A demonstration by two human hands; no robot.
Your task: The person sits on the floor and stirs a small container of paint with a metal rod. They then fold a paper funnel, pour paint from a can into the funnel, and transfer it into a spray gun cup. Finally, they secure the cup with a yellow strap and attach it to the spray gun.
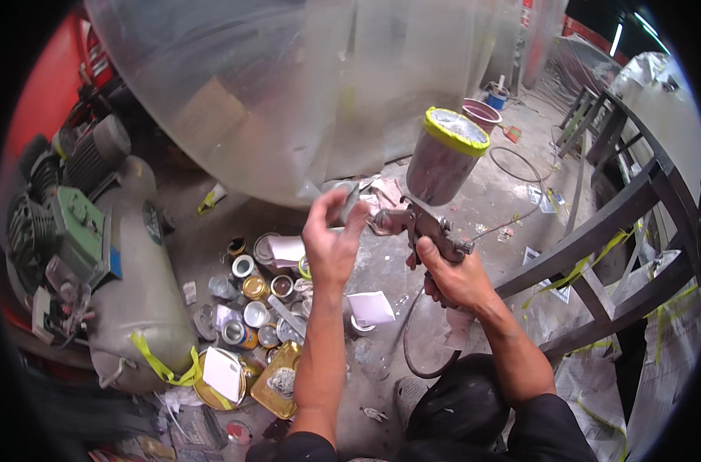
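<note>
My right hand [460, 279] is wrapped round the handle of a spray gun [424, 229]. On top of the gun sits a grey paint cup [443, 168], tilted, its lid edged in bright yellow tape. A hose [409, 339] curves down below the handle. My left hand [333, 237] is raised just left of the gun's nozzle, fingers bent and apart. A pale grey shape shows behind its fingertips; I cannot tell whether they touch it.
Several paint cans [256, 288] crowd the floor at left, beside a gold tray [277, 381]. A green and grey air compressor [127, 254] stands far left. Translucent plastic sheeting [289, 92] hangs ahead. A dark wooden frame [597, 246] lies right. A maroon bucket [482, 114] stands farther back.
</note>
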